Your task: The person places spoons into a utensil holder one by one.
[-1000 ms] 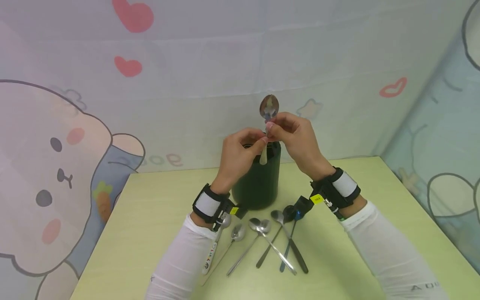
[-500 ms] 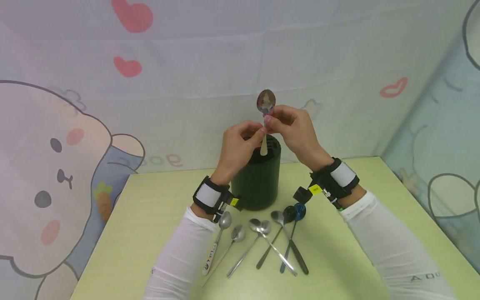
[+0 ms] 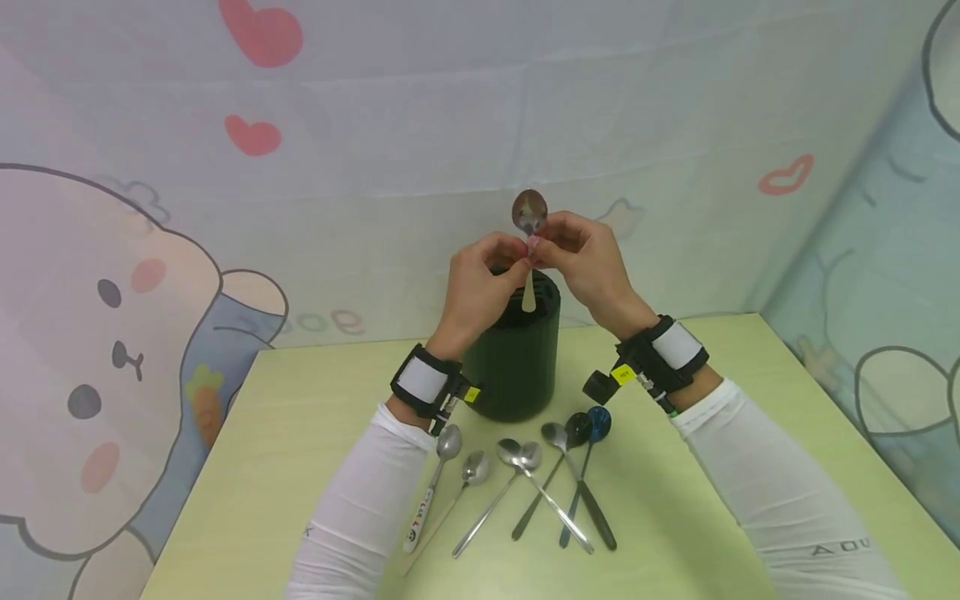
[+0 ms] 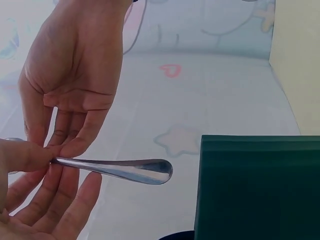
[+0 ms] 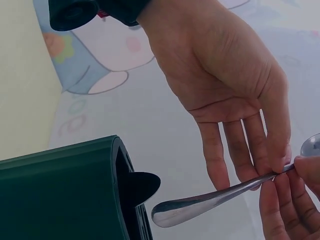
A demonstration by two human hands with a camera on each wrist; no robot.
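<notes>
A metal spoon (image 3: 529, 213) stands upright, bowl on top, over a dark green cylindrical holder (image 3: 513, 362) on the table. My left hand (image 3: 486, 277) and right hand (image 3: 579, 255) both pinch its neck just under the bowl. The handle's tip hangs at the holder's open top. In the left wrist view my left hand (image 4: 30, 200) pinches the spoon (image 4: 125, 169) between thumb and fingers, with the right hand (image 4: 75, 75) opposite and the holder (image 4: 255, 185) beside. In the right wrist view my right hand (image 5: 297, 200) pinches the spoon (image 5: 200, 202) near the holder (image 5: 60, 195).
Several spoons (image 3: 525, 487) lie fanned on the yellow-green table (image 3: 712, 500) in front of the holder, one with a white handle (image 3: 429, 496) and two dark ones (image 3: 587, 467). A cartoon-printed cloth wall stands close behind and to the right.
Both hands have risen a little with the spoon, and its handle tip now sits higher, at the holder's rim. The spoons on the table have not moved.
</notes>
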